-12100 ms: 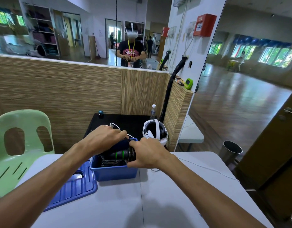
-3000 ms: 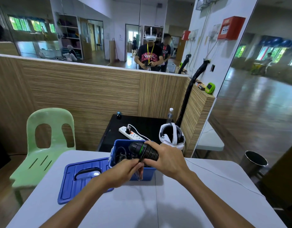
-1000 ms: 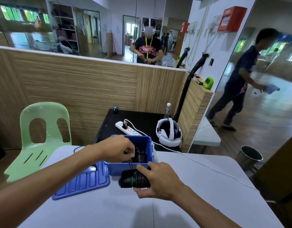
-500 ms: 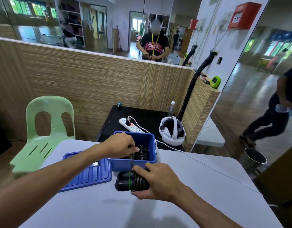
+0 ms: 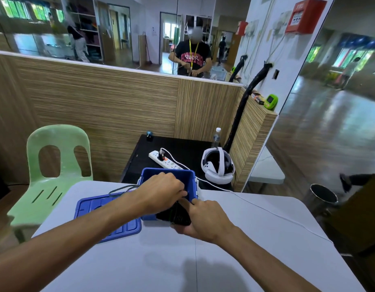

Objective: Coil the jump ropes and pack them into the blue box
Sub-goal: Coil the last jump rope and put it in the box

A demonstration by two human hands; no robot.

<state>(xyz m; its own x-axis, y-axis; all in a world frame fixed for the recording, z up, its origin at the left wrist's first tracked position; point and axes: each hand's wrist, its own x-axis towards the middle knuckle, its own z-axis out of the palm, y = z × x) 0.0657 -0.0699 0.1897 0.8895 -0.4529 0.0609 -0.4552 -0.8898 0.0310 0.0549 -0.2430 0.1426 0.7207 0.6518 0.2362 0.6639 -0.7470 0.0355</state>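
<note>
Over on the far left stood the green plastic chair (image 5: 55, 165), pushed up near the corner of the white table (image 5: 256, 239). Next along, the blue lid (image 5: 93, 209) lay flat on the tabletop, touching the left side of the blue box (image 5: 189, 175), and a thin dark cord (image 5: 121, 189) looped across the lid's far edge. The left hand (image 5: 161, 194) reached in over the box's near rim, fingers curled and pinched shut, though exactly what they pinched was hidden under the knuckles. Right beneath it, against the box's front wall, sat the jump rope handles (image 5: 175, 214), a dark bundle with a thin green ring. The right hand (image 5: 205, 220) was clamped around that bundle from below and from the right, index finger stretched up toward the left hand's fingertips. The two hands were close together, all but touching. The box's inside was mostly covered by the left hand. Behind, on the black side table (image 5: 182, 148), a white power strip (image 5: 163, 160) lay, then a white headset (image 5: 218, 167) and a water bottle (image 5: 216, 137). Far right, a metal bin (image 5: 323, 197) stood on the floor.
</note>
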